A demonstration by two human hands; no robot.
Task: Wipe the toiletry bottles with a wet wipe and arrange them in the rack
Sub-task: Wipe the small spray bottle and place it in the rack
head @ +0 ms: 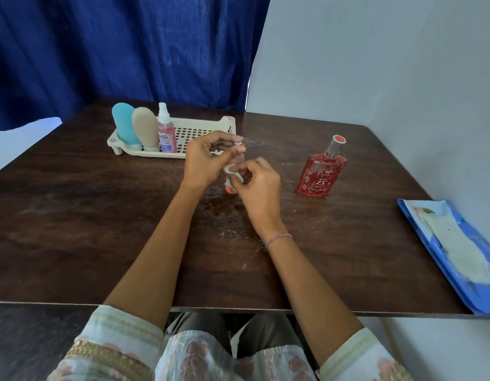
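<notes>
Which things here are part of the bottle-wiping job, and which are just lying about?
In the job: small bottle in left hand; wet wipe in right hand; red perfume bottle; rack holding blue tube, beige tube, pink spray bottle; wipe pack.
Just there: blue curtain; bracelet.

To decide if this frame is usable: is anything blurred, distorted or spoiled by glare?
Head view: wide-angle lens stretches the table outward; head view: the small bottle and wet wipe in left hand and right hand look soft; head view: the red perfume bottle label reads clearly, no strong glare.
</notes>
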